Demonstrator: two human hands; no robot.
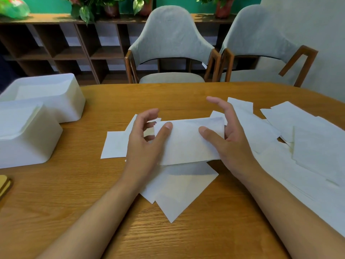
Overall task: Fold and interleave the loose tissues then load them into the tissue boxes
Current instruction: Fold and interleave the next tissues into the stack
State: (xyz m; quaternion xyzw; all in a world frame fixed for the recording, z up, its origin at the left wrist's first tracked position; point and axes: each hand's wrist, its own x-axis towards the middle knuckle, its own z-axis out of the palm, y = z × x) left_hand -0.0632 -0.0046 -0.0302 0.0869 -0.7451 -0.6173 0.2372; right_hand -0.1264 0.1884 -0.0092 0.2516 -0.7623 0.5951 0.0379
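Observation:
A folded white tissue (pixel 186 141) lies across the middle of the wooden table (pixel 93 193), held at both ends. My left hand (pixel 145 144) pinches its left end with the thumb on top. My right hand (pixel 229 139) pinches its right end, thumb on top, the index finger raised. Under it lie more loose tissues (pixel 179 189), spread at angles. A large heap of loose tissues (pixel 306 150) covers the table's right side. Two white tissue boxes stand open at the left: the near one (pixel 28 144) and the far one (pixel 56 98), both with tissues inside.
Two grey upholstered chairs (pixel 171 45) stand behind the table's far edge. A dark wooden shelf (pixel 61 47) with potted plants lines the green back wall. A yellow-edged object (pixel 4 184) lies at the table's left edge.

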